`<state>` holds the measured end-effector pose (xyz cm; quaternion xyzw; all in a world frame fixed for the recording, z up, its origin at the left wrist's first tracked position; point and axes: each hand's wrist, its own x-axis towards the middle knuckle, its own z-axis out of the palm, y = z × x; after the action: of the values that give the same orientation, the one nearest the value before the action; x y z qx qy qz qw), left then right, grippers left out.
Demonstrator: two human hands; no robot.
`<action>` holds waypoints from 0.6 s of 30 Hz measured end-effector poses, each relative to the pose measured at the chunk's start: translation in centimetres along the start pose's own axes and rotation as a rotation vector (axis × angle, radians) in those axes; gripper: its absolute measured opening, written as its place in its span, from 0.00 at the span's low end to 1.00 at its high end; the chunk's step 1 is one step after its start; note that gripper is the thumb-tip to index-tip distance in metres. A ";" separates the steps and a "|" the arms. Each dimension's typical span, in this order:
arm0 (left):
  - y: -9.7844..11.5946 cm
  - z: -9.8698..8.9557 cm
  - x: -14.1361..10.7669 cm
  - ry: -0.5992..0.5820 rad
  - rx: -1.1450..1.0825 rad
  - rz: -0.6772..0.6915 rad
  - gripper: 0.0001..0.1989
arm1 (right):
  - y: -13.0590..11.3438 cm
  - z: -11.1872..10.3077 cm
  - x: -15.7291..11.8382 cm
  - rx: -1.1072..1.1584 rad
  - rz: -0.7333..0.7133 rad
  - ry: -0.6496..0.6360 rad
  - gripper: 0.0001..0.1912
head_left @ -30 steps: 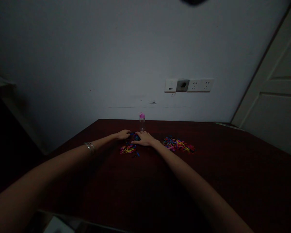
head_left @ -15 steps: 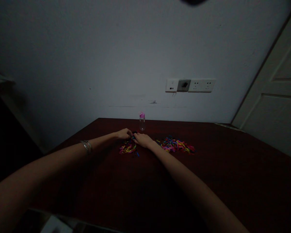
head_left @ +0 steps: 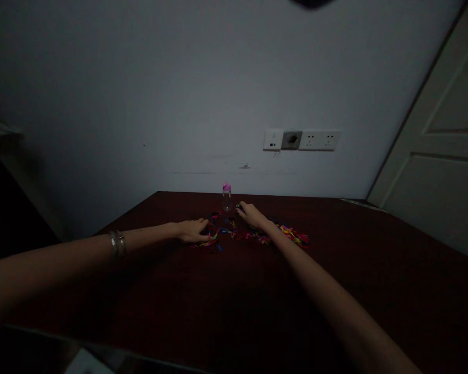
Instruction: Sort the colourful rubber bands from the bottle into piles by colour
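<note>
Small, bright, band-like pieces that look like hair ties lie in two groups on the dark red-brown table. My left hand [head_left: 193,230] rests palm down over the left group, thumb and fingers apart, beside some loose coloured bands [head_left: 223,230]. My right hand [head_left: 251,214] is over the far side of the larger pile of coloured bands [head_left: 292,234]. Its fingertips are closed on a few small dark and yellowish bands [head_left: 239,207]; dim light blurs their exact shape. A clear bottle with a pink cap [head_left: 226,196] stands upright between and beyond my hands.
The wooden table [head_left: 218,301] meets a pale wall at the back. Switches and sockets [head_left: 302,140] are set in the wall. A white door [head_left: 444,135] is at the right. Below the near table edge, a white object [head_left: 88,362] shows partly.
My hands were close together over the left group and have parted. My right hand went right and slightly up; my left went left and down. More bands now show between them.
</note>
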<state>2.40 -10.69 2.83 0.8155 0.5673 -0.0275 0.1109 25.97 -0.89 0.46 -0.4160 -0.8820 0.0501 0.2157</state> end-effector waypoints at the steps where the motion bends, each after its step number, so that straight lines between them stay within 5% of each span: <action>1: 0.1 -0.1 -0.1 -0.018 0.013 -0.011 0.37 | 1.1 -0.7 -0.1 0.017 0.008 0.018 0.13; 5: 0.3 0.0 -0.4 -0.060 0.031 -0.005 0.37 | 5.4 -3.2 -0.8 -0.023 0.083 0.042 0.12; 9: 0.8 -0.1 -0.2 -0.077 0.017 0.081 0.27 | 8.5 -4.9 -1.9 -0.016 0.195 -0.004 0.12; 18: 1.0 -0.3 1.6 -0.197 -0.078 -0.022 0.17 | 10.5 -6.6 -3.7 0.167 0.258 -0.145 0.19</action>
<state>3.90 -9.49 3.00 0.7975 0.5635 -0.0865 0.1976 38.37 2.55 2.36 -0.5018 -0.8272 0.1804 0.1771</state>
